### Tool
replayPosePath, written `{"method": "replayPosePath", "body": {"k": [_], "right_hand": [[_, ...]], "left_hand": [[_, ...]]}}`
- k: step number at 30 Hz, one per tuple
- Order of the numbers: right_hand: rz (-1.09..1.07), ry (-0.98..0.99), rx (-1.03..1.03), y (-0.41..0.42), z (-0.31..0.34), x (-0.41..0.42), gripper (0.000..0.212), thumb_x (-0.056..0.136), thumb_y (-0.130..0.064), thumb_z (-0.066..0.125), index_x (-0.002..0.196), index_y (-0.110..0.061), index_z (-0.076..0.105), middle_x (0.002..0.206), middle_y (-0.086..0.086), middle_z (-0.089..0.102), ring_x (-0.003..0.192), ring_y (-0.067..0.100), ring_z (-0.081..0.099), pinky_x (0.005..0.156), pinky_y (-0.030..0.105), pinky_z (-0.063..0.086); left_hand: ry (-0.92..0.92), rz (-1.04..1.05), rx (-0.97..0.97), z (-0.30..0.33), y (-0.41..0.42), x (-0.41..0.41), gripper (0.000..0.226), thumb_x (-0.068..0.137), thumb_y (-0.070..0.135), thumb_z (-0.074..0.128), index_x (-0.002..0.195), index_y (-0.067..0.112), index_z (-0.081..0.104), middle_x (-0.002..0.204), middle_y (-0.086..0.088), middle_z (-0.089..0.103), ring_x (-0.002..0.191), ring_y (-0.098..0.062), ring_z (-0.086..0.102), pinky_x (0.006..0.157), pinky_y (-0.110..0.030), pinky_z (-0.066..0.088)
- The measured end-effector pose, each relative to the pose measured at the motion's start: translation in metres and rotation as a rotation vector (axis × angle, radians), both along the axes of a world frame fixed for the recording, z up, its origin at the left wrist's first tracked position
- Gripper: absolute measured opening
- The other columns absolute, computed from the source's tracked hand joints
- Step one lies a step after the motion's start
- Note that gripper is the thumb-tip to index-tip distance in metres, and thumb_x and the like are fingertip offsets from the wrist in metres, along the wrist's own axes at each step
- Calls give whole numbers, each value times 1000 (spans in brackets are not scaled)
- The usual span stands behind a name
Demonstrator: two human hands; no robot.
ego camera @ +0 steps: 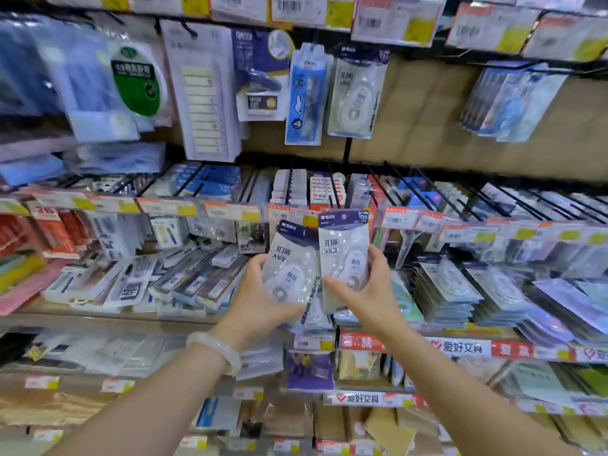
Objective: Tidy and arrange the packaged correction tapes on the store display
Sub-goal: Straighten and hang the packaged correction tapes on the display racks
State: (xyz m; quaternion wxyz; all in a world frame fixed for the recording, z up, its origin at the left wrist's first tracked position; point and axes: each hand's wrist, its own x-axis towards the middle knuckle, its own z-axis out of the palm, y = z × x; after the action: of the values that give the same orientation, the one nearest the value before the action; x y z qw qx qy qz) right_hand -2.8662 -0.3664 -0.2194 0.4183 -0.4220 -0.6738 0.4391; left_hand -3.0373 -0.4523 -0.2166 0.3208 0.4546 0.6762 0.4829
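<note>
Left hand (260, 301) grips one correction tape pack (289, 264), right hand (365, 291) grips another pack (345, 255), both upright, side by side, edges overlapping, stacked packs (444, 291) nearer the right.

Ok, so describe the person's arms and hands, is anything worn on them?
Both forearms are bare, with no sleeves in view and no gloves. The left hand has a pale, milky, smooth round bangle at its wrist. The right hand shows no rings, watch or bracelet.
</note>
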Motion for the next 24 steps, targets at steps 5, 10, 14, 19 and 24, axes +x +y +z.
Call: {"method": "replayPosePath", "body": {"k": [5,10,14,19,24], "right_hand": [[-17,55,107,13,45,-3,60,64,-31,82,104,-48,41,108,-19,57,97,-6,60,86,30,53],[-69,67,179,33,86,-3,64,62,-33,84,108,-39,41,109,-12,57,98,6,62,85,37,55],[-145,53,213,53,110,-5,86,51,-48,86,121,-26,42,115,-3,56,101,11,60,87,39,54],[-198,33,270,69,137,-6,98,47,-56,82,128,-22,39,124,2,48,106,16,55,91,40,51],[-186,-2,311,86,159,-8,104,59,-44,85,141,-20,26,133,2,34,116,18,46,99,42,45]], "left_hand": [[-43,95,183,46,12,3,84,65,9,84,126,23,27,108,10,45,95,-6,52,86,-24,45],[-41,136,312,87,29,2,79,64,6,85,117,22,30,102,11,48,87,-1,53,74,-20,46],[-13,185,356,111,42,4,77,64,12,85,118,22,30,105,8,46,93,-10,51,74,-20,42],[-29,192,378,117,54,17,75,75,14,79,131,20,30,110,6,49,96,-11,51,75,-21,40],[-52,207,421,127,67,19,72,75,9,77,129,20,31,107,6,53,93,-10,55,76,-24,46]]}}
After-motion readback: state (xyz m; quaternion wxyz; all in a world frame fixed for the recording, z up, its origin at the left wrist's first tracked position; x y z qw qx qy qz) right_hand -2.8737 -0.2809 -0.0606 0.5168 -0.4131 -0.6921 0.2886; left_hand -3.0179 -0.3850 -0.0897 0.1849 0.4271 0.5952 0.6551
